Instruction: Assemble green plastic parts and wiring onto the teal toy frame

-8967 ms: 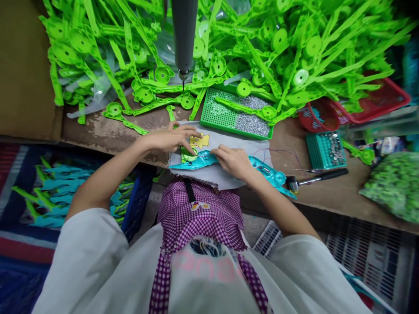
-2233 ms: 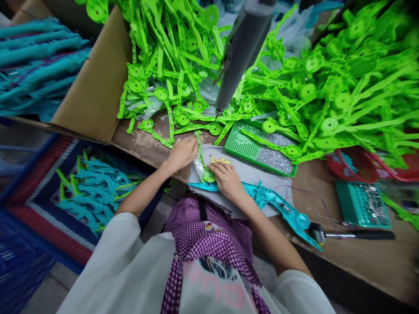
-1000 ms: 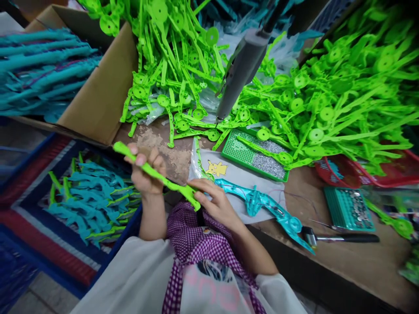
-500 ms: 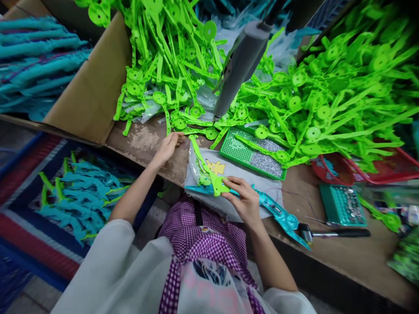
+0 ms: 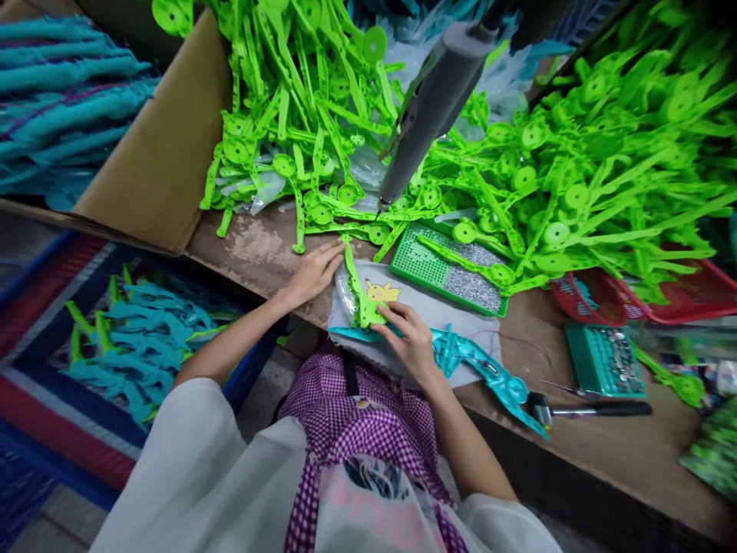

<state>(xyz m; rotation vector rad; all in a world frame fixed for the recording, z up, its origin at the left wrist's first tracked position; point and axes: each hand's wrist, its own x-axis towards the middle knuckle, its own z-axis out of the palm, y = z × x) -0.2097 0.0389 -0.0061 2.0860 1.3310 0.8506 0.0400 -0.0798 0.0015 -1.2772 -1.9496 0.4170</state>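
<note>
My right hand (image 5: 408,338) pinches the wide lower end of a bright green plastic arm-shaped part (image 5: 358,286). The fingers of my left hand (image 5: 316,273) are together at the part's narrow upper end, against its left side. A clear plastic piece (image 5: 344,296) lies along the part's left edge. Beneath is a grey cloth (image 5: 426,288) with a yellow cartoon figure on it. Teal plastic parts (image 5: 498,380) lie on the cloth's near edge and to the right of my right hand.
A grey hanging screwdriver (image 5: 429,107) points down over the bench. Behind it are heaps of green parts (image 5: 553,192). A green tray (image 5: 420,265) holds small metal pieces. A hammer (image 5: 599,409) and a teal box (image 5: 599,361) sit right; a cardboard box (image 5: 155,138) stands left.
My left hand has moved right from the bench to the top of the green part. My right hand and the part have shifted slightly left and up.
</note>
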